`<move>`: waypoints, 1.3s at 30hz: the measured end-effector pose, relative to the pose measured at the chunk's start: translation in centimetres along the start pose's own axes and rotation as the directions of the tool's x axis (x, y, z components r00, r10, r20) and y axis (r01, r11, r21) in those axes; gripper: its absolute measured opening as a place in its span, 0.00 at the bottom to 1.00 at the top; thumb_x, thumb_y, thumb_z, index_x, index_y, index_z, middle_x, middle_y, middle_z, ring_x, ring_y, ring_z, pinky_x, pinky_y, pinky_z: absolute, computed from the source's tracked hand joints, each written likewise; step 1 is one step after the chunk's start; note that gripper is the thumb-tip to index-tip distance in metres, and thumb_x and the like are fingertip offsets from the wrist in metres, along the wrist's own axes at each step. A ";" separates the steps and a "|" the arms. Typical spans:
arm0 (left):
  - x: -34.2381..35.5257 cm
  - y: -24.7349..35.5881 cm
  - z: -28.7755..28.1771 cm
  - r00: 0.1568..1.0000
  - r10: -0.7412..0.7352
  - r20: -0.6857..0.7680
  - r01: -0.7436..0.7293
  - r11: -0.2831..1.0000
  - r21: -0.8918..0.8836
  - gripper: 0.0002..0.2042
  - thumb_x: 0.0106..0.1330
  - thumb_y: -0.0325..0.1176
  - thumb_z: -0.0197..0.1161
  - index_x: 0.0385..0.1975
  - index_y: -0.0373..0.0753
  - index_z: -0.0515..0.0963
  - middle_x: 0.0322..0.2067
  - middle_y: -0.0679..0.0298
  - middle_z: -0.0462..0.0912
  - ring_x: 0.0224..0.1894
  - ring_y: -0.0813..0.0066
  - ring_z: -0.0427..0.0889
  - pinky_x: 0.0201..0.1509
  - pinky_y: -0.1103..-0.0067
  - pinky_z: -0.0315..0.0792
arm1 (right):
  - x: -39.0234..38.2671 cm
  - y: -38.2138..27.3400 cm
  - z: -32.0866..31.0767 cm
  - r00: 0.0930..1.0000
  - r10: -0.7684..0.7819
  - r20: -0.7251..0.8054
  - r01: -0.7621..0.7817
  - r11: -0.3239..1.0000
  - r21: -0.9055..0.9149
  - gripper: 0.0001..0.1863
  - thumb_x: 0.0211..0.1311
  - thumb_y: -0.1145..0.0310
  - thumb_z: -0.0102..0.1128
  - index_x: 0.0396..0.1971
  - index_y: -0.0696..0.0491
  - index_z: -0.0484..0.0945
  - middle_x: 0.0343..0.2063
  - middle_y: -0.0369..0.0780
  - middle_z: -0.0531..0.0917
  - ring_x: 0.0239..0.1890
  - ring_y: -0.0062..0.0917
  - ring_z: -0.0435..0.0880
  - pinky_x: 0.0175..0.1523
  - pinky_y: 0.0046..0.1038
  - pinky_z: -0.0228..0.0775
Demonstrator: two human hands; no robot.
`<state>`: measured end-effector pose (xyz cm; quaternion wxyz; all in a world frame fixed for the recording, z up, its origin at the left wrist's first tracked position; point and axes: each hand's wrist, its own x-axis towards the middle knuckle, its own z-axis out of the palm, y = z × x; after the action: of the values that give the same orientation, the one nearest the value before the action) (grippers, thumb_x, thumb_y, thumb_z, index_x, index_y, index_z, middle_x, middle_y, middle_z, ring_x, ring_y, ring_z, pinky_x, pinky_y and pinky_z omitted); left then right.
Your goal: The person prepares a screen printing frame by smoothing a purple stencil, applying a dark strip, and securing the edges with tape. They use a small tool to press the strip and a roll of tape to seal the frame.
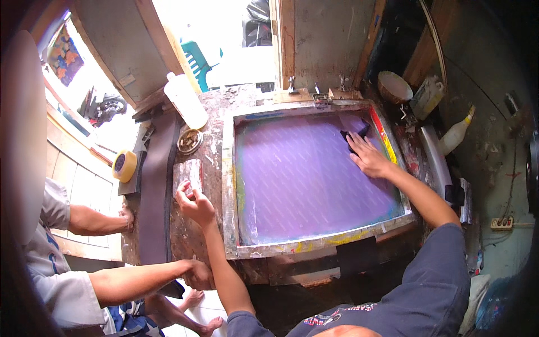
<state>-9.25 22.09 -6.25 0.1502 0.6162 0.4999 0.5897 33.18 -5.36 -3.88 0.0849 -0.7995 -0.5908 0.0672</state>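
Your right hand [368, 157] lies open, pressing a dark cloth [353, 136] onto the purple mesh at the far right corner of the screen frame [229, 185]. Your left hand [193, 203] pinches a small pale piece just left of that frame.

Looks like a small screen-printing workshop. Shows in the wood-framed printing screen with purple mesh [314, 174], hinged onto a paint-stained worktable [210, 129]. Also white plastic bottles [185, 100] and a yellow tape roll [124, 165] alongside.

Right hand [368, 157] lies flat, arm outstretched; left hand [193, 203] pinches, fingers curled.
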 end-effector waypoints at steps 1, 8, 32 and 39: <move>0.2 -0.1 -0.2 1.000 0.003 -0.009 -0.003 1.000 -0.005 0.09 0.63 0.25 0.56 0.41 0.34 0.79 0.47 0.57 0.83 0.47 0.65 0.81 0.42 0.76 0.73 | 0.3 -0.1 -0.6 0.989 0.013 0.147 -0.001 0.997 -0.083 0.34 0.77 0.56 0.38 0.76 0.52 0.44 0.77 0.48 0.44 0.78 0.42 0.43 0.79 0.45 0.34; -0.5 1.6 0.9 0.997 0.078 0.021 -0.078 0.997 -0.018 0.10 0.62 0.25 0.56 0.41 0.33 0.79 0.47 0.56 0.82 0.47 0.59 0.78 0.41 0.72 0.72 | 6.6 0.0 1.2 0.984 0.165 0.064 -0.168 0.985 0.042 0.32 0.78 0.55 0.33 0.74 0.56 0.50 0.75 0.52 0.49 0.78 0.41 0.45 0.80 0.38 0.37; -0.1 0.3 0.8 0.985 0.174 -0.008 -0.173 0.983 0.062 0.09 0.64 0.27 0.58 0.42 0.35 0.79 0.48 0.58 0.83 0.44 0.64 0.80 0.40 0.75 0.72 | 5.5 2.1 1.2 0.999 -0.021 0.037 0.023 0.998 -0.052 0.29 0.77 0.58 0.33 0.69 0.61 0.62 0.69 0.51 0.65 0.73 0.42 0.60 0.77 0.38 0.47; 1.2 -0.9 -2.4 0.982 0.179 -0.067 -0.170 0.978 0.122 0.10 0.63 0.29 0.57 0.41 0.34 0.79 0.47 0.57 0.83 0.46 0.60 0.78 0.40 0.72 0.72 | 3.7 -3.4 3.9 0.922 -0.385 -0.042 0.386 0.922 0.024 0.26 0.77 0.60 0.40 0.68 0.58 0.65 0.68 0.50 0.67 0.72 0.40 0.62 0.78 0.38 0.47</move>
<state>-11.95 22.49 -5.62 0.0425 0.6420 0.4826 0.5942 30.32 -0.59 -6.95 0.1199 -0.6673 -0.7338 0.0439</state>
